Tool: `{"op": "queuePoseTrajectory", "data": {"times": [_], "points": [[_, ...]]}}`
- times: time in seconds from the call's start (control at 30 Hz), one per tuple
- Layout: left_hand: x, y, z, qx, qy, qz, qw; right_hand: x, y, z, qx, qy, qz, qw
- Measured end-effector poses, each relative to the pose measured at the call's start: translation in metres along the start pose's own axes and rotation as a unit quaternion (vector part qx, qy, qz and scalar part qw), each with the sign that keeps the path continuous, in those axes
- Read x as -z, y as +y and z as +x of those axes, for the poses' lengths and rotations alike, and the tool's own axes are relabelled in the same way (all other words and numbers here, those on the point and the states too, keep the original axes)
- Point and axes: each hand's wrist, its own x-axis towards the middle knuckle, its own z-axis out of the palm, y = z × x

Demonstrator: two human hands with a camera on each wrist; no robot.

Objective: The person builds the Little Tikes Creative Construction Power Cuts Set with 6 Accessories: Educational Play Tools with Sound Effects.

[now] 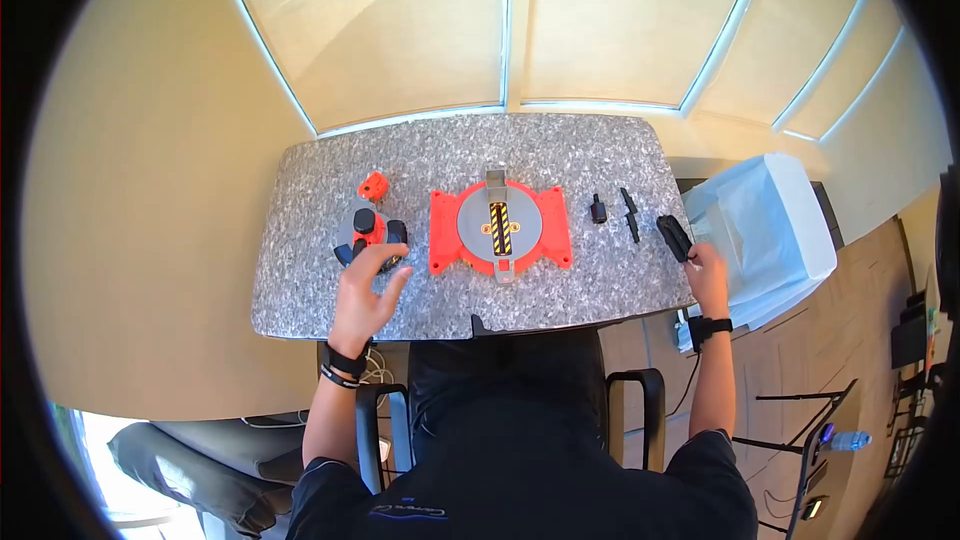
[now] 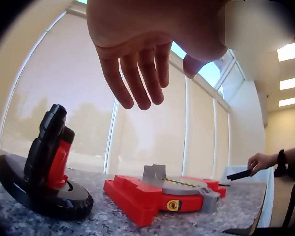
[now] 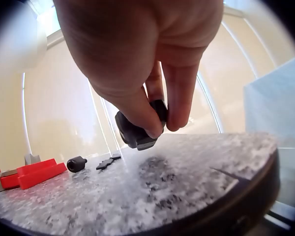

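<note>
Speckled grey tabletop (image 1: pixel 620 290), right fingers (image 3: pixel 179 98) pinching oblong black piece (image 3: pixel 130 132), left fingers (image 2: pixel 133 81) loosely spread near round-based toy (image 2: pixel 59 164)

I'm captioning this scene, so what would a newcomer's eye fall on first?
Probably the bright red base, with its grey disc and yellow-and-black stripes, mid-way along the speckled table. Next, the black piece that the right hand holds at the table's right end. Then the red-and-black toy on the left, near the left hand.
</note>
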Motion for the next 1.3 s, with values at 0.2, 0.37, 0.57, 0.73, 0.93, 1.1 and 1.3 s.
{"op": "queuePoseTrajectory", "data": {"times": [0.2,0.37,0.57,0.73,0.93,1.1,1.3], "points": [[-0.019,-0.011,0.001,-0.085,-0.044,0.097,0.991,-0.014,0.022,-0.020,-0.031,0.000,0.023,0.999],[-0.023,-0.012,-0.003,-0.036,-0.030,0.086,0.995,-0.019,0.036,-0.030,-0.065,-0.019,0.038,0.997],[-0.027,-0.003,-0.002,0.039,-0.008,0.059,0.997,-0.004,0.020,-0.032,-0.049,-0.030,-0.017,0.998],[-0.034,-0.005,-0.002,0.043,-0.007,0.064,0.997,0.006,-0.006,-0.030,-0.027,0.002,-0.031,0.999],[-0.038,0.004,0.007,0.047,-0.018,0.067,0.996,0.013,-0.050,-0.005,-0.013,0.060,-0.023,0.998],[-0.046,-0.002,0.012,0.044,-0.060,0.067,0.995,0.011,-0.097,0.021,-0.054,0.056,-0.042,0.996],[-0.049,-0.013,0.024,0.027,-0.090,0.084,0.992,-0.025,-0.119,0.046,-0.033,-0.002,0.000,0.999]]}}
